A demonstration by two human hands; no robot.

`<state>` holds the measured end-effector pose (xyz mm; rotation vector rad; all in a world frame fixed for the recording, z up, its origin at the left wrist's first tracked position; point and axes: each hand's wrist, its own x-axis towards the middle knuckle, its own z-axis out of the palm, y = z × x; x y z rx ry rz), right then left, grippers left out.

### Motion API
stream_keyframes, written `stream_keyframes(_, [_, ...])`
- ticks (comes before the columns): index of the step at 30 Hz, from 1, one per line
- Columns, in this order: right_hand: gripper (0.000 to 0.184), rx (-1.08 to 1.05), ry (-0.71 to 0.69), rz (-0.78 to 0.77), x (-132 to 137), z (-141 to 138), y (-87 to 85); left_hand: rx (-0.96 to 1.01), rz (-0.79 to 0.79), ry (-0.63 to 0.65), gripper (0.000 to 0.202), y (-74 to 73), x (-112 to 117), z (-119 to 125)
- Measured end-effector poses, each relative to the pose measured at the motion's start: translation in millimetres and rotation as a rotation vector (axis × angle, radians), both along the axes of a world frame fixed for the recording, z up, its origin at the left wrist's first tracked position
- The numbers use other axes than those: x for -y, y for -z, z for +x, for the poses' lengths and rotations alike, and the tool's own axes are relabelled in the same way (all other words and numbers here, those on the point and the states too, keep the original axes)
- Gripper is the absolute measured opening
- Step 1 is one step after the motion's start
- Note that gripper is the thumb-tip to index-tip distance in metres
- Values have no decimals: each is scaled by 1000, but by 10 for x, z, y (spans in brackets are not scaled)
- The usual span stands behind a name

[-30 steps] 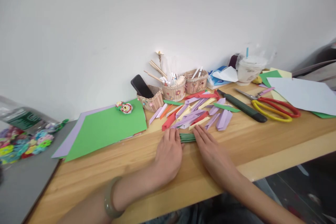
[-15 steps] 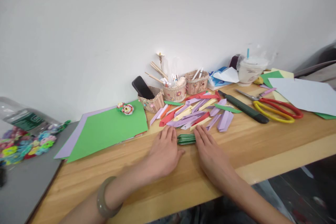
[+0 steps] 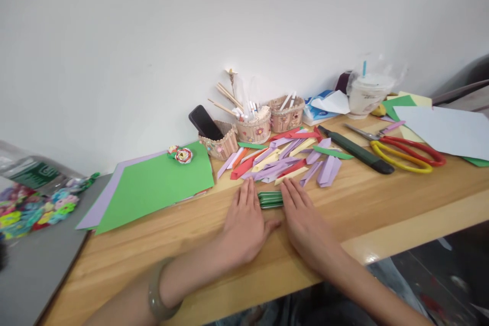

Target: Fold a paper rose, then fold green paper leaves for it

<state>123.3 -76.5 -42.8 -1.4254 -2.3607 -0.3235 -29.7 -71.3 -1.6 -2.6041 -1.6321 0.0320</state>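
Observation:
A green folded paper piece (image 3: 271, 199) with lengthwise pleats lies on the table between my hands. My left hand (image 3: 246, 221) lies flat over its left end, fingers stretched out and thumb extended toward the right hand. Across from it, my right hand (image 3: 305, 219) lies with straight fingers over the right end. Both ends of the green piece are hidden under the fingers. Just beyond the fingertips is a pile of folded paper strips (image 3: 275, 162) in purple, red, yellow and green. A wider purple folded piece (image 3: 328, 170) lies at the pile's right.
A green sheet (image 3: 156, 188) lies at left with a paper rosette (image 3: 183, 155). Small baskets (image 3: 254, 130) stand by the wall, one holding a phone (image 3: 205, 122). A dark cutter (image 3: 359, 150), scissors (image 3: 405, 153), a cup (image 3: 369, 94) and a white sheet (image 3: 446, 130) are at right.
The left thumb has reached further right, below the green piece. Both hands stay on the green piece's ends. The view has shifted slightly.

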Motion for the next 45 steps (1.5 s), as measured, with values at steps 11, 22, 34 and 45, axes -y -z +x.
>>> stream_keyframes(11, [47,21,90,-16,22,-86,-20,22,-106,-10,80,-52,-5,4])
stream_keyframes(22, [53,42,138,-21,32,-118,-58,-15,-106,-7,70,-182,28,-4])
stream_keyframes(34, [49,28,96,20,37,-103,-57,20,-136,47,67,-127,-18,-22])
stream_keyframes(45, [52,-44,7,33,13,-61,46,25,-110,66,71,-37,-32,-28])
